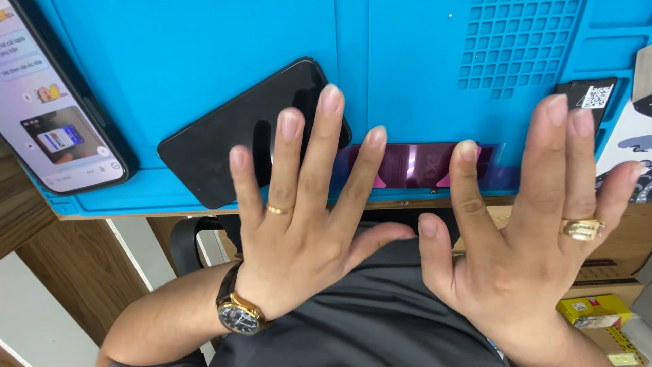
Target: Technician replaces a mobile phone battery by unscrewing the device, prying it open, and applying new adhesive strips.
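Head view: left hand [299, 224] and right hand [536, 231], grips spread wide and holding nothing, hover over the blue mat [204, 61]. Black phone [224, 136] lies near the mat's front edge; a careless nudge could probably slide it off.

Your work surface is a blue silicone mat [204, 41] with a moulded grid of small compartments, laid on a wood-grain bench [407, 203]. Below your bench: brown wood-pattern floor [75, 272], a pale strip, even lighting.
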